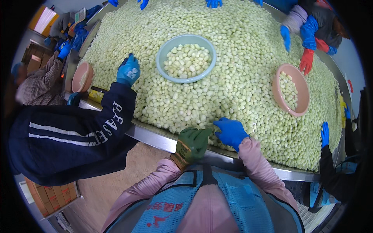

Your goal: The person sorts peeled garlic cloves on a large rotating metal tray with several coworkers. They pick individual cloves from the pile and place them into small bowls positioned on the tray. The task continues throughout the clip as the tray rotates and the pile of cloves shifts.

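A wide heap of small pale-green oval fruits or nuts [186, 102] fills a metal-rimmed table in front of me. My left hand [192, 144], in a green glove with a brown cuff, lies over the metal rim [151, 138] at the near edge, fingers curled; whether it holds a piece is hidden. My right hand [231, 132], in a blue glove, rests on the heap just beside it, with its fingertips towards the left hand. What lies under those fingers cannot be seen. Beyond my hands, a light-blue plastic basin [161, 68] holds paler pieces of the same kind.
Pink basins with pieces stand at the right [304, 100] and left [77, 80]. A co-worker's sleeve [116, 102] and blue-gloved hand [128, 70] reach over the heap at left. Several other gloved co-workers stand around the table. Stacked cartons [54, 195] are at lower left.
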{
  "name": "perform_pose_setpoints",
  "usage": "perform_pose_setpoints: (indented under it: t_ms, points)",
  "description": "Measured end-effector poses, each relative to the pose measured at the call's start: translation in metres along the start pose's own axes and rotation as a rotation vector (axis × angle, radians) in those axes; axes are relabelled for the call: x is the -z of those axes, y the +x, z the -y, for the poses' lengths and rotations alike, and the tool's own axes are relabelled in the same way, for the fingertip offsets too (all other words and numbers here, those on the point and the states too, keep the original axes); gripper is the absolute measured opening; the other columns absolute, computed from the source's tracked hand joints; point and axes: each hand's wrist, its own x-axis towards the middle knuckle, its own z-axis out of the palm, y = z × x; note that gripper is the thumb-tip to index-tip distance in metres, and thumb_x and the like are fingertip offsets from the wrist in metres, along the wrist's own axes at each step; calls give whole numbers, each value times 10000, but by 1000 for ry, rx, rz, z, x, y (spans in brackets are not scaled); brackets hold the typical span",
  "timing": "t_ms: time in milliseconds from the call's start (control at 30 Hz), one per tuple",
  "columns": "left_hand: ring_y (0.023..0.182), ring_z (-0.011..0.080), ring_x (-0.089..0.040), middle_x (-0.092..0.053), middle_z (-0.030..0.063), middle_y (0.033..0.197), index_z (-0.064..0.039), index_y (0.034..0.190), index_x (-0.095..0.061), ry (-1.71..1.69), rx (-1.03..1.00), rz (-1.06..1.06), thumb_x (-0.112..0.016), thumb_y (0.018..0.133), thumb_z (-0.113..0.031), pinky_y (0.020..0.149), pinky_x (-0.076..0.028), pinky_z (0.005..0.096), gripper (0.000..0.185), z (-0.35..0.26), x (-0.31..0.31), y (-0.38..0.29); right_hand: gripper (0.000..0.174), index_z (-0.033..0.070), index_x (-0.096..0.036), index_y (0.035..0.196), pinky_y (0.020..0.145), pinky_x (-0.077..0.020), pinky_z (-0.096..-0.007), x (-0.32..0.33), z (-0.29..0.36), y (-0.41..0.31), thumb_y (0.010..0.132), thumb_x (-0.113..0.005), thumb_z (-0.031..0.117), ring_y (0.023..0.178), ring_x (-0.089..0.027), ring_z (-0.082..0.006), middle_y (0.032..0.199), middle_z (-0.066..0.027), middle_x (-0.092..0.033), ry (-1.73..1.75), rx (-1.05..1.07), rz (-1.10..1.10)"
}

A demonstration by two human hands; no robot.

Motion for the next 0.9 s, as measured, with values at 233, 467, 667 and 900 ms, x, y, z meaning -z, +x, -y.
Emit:
perform_pose_setpoints:
  t_ms: [233,467,667,900]
  points:
    - [759,342,-677,-723,185,1000,61,1103,-685,-2,98,-99,-681,770,-53,706,-536,446,352,3,1,-2,316,110,-711,1128,717,-534,-459,-32,35,46,865,-715,286,843,-693,-383,926,-152,-716,269,232,-263]
    - [800,345,-689,-726,194,1039,58,1091,-688,-80,104,-114,-665,776,-50,727,-543,447,334,-2,8,3,368,159,-712,1184,787,-563,-429,19,15,99,867,-744,343,901,-716,-339,981,-111,-748,138,-96,-305]
    - [823,349,-692,-725,205,1056,77,1015,-679,-12,37,-154,-665,756,-38,715,-548,449,284,-1,4,-3,434,171,-689,1198,804,-567,-420,2,-5,139,796,-777,310,928,-713,-327,1077,-105,-738,-14,-34,-277]
    - [826,353,-689,-714,215,1100,73,992,-678,-6,-3,-160,-669,721,13,719,-551,434,278,1,4,-6,295,211,-696,1167,731,-552,-457,-15,-38,113,876,-653,195,848,-714,-346,921,-100,-747,-136,-168,-400]
